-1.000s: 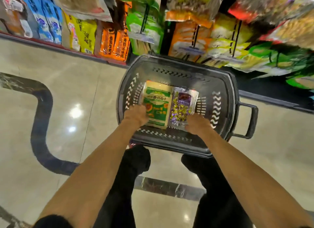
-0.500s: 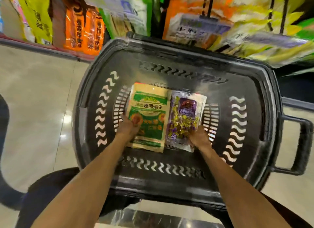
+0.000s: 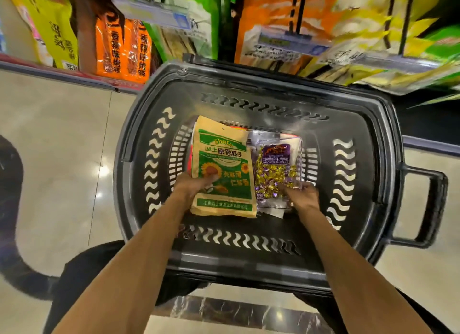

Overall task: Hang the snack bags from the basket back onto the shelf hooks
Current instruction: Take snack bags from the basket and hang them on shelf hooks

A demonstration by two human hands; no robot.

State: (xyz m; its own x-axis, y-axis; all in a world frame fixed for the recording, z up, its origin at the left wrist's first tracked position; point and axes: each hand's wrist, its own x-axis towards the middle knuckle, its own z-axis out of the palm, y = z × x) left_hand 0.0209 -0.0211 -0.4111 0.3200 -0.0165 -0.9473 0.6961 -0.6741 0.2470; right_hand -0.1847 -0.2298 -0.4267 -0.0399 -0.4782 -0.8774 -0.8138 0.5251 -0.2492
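Item, dark basket (image 3: 361, 124): I am pinching the green sunflower-seed bag (image 3: 224, 169) at its near left corner with my left hand (image 3: 196, 185), its long axis running away from me, while my right hand (image 3: 302, 196) is gripping the purple candy bag (image 3: 276, 174) beside it.

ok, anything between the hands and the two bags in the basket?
Nothing visible. The left hand is already on the sunflower seed bag, thumb over its front, and the right hand is on the clear candy bag. Both bags lie on top inside the basket, uncovered.
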